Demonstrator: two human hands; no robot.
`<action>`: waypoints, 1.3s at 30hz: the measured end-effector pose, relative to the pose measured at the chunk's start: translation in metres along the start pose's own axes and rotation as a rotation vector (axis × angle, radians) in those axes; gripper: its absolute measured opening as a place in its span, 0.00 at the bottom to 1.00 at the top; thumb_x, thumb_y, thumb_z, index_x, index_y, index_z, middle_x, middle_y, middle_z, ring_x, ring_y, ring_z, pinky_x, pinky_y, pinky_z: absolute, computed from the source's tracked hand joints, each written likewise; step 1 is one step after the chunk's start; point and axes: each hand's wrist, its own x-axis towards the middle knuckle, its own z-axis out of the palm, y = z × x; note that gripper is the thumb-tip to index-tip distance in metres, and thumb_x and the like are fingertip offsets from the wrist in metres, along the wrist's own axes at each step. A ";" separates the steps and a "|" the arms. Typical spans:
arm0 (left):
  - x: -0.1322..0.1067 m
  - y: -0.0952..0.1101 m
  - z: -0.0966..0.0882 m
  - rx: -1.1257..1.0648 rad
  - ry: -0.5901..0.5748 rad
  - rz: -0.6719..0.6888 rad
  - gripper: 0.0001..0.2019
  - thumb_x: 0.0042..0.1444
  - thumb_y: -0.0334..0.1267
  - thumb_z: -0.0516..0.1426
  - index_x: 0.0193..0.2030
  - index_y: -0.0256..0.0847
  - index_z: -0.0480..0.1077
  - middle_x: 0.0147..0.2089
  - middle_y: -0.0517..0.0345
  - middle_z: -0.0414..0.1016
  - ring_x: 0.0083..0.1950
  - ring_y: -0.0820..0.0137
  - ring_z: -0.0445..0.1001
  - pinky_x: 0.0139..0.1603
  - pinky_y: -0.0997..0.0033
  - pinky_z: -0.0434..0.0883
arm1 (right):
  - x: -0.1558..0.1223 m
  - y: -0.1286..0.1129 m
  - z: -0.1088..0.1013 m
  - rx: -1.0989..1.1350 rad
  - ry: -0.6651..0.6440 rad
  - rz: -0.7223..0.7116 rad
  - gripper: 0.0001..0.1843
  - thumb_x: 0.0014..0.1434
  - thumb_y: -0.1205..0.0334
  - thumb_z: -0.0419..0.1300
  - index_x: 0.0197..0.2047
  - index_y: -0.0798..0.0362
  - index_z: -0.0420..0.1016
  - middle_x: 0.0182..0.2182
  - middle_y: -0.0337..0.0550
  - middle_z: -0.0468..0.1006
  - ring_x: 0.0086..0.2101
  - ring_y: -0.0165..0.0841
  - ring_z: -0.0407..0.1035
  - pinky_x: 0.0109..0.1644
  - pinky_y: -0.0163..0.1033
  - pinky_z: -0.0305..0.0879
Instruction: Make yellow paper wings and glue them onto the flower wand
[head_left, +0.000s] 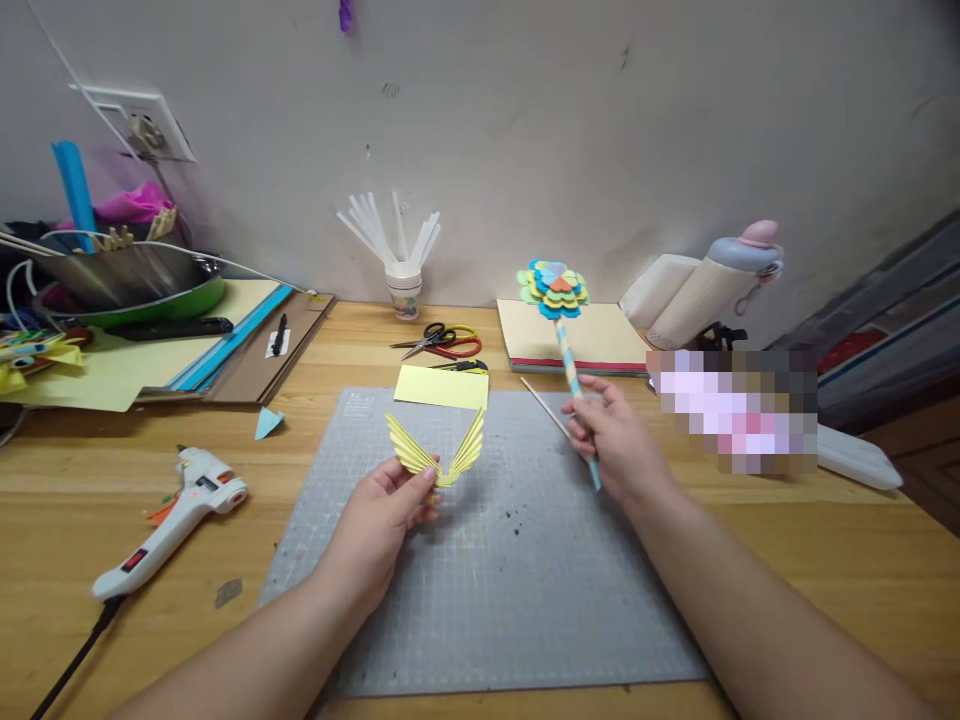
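Between the thumb and fingers of my left hand [394, 500] is a pair of yellow pleated paper wings [472, 445], spread in a V above the cutting mat. My right hand [611, 435] grips the striped blue and cream stick of a layered paper flower [555, 290], which leans slightly left with its bloom at the top. Beneath both hands lies the grey cutting mat [525, 620]. A thin wooden stick [544, 408] rests near my right hand, partly hidden behind it. Beyond the wings is a pale yellow paper rectangle [441, 386].
A hot glue gun [180, 520] lies at left, its cord running forward. Behind the mat are scissors [435, 340], a utility knife [469, 367] and a paper cup [405, 290] of white sticks. Paper stacks [577, 340] and a bottle [694, 295] stand along the wall. A pan [165, 300] sits far left.
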 end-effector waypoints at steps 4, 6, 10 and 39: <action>-0.001 0.001 0.003 0.081 -0.040 -0.035 0.24 0.40 0.40 0.66 0.45 0.37 0.66 0.29 0.60 0.73 0.25 0.74 0.70 0.22 0.77 0.66 | 0.048 0.018 -0.034 -0.176 0.136 -0.018 0.22 0.46 0.62 0.57 0.47 0.51 0.61 0.24 0.34 0.68 0.17 0.24 0.54 0.18 0.30 0.47; 0.000 0.002 0.002 0.165 -0.066 -0.094 0.28 0.43 0.42 0.64 0.50 0.38 0.61 0.30 0.57 0.75 0.26 0.70 0.72 0.21 0.75 0.67 | 0.058 0.027 -0.044 -0.269 0.170 -0.036 0.22 0.47 0.63 0.55 0.48 0.52 0.62 0.24 0.35 0.69 0.17 0.25 0.55 0.19 0.31 0.48; 0.001 0.003 -0.007 0.525 -0.009 -0.024 0.31 0.50 0.50 0.57 0.59 0.42 0.54 0.18 0.69 0.65 0.15 0.70 0.65 0.15 0.75 0.56 | 0.064 0.036 -0.053 -0.455 0.178 -0.085 0.20 0.48 0.64 0.54 0.47 0.53 0.66 0.24 0.39 0.72 0.21 0.29 0.60 0.23 0.34 0.52; 0.000 -0.003 -0.006 1.427 -0.384 0.700 0.08 0.58 0.33 0.53 0.37 0.49 0.72 0.40 0.61 0.73 0.46 0.66 0.66 0.49 0.61 0.51 | -0.042 0.006 0.021 -0.974 -0.911 -0.844 0.07 0.61 0.63 0.57 0.42 0.47 0.72 0.46 0.40 0.74 0.52 0.36 0.59 0.60 0.52 0.39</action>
